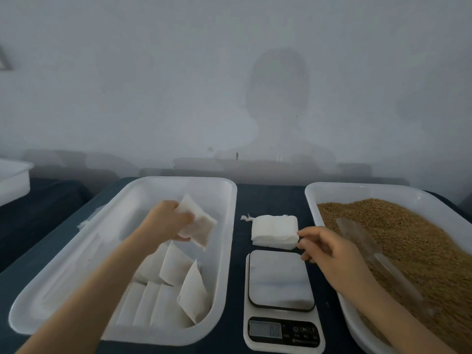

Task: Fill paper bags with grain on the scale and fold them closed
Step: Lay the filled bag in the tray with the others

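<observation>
Grain (421, 251) and scoop (362, 241) in right tray (357, 186).

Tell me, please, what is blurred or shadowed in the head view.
Head view: the left hand and the filled bag it grips are motion-blurred; the right hand, pinching the stack of empty bags, is sharper; the person's soft shadow falls on the wall; the scale display is too blurred to read.

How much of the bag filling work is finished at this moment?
Done: several folded bags lie in the left tray. In hand: the left hand holds another filled bag over that tray; the right hand pinches the empty-bag stack. Left: the scale is bare, much grain is unbagged.
</observation>
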`<state>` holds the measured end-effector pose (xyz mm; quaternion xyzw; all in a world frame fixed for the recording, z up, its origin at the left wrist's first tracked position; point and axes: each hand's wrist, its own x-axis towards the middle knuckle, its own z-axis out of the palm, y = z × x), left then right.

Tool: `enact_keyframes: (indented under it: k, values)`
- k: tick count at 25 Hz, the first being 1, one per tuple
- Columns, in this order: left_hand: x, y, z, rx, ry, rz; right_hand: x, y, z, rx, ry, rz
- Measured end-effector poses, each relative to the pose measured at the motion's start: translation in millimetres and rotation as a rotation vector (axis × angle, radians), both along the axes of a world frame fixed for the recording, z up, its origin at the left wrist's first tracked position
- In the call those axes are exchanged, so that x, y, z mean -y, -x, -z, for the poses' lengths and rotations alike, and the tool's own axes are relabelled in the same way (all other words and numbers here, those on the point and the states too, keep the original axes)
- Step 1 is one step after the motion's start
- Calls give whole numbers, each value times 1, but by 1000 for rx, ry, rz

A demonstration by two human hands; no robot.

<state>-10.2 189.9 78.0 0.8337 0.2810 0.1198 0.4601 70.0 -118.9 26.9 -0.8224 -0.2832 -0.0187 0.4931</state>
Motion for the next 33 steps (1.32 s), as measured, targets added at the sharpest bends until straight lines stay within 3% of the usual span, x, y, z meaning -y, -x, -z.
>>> enact_keyframes:
  k: [2,5,7,13,15,17,19,20,24,27,33]
  values:
    - [-9,1,17,-142,-105,-27,1,-1,-1,12,-12,22]
    - [-6,4,43,-298,-13,-26,2,0,-1,29,-17,34]
    - [-4,5,54,-396,-62,16,2,1,-1,35,-15,40]
    - [-8,5,50,-557,-193,123,3,1,-4,36,-27,70]
    - [-2,-2,42,-481,-405,117,3,1,-4,28,-43,102]
    - [19,-19,30,-146,-603,70,4,-1,-4,13,-37,140]
    - [52,-47,23,112,-600,125,5,-3,-4,-37,-14,156]
    - [70,-65,25,105,-625,194,4,-3,-4,-68,-2,150]
    - [121,-131,53,-331,-945,554,2,1,-5,-102,14,124]
    - [119,-152,73,-578,-1027,630,2,0,-8,-131,19,115]
    - [105,-157,88,-480,-1153,628,0,-1,-9,-151,21,106]
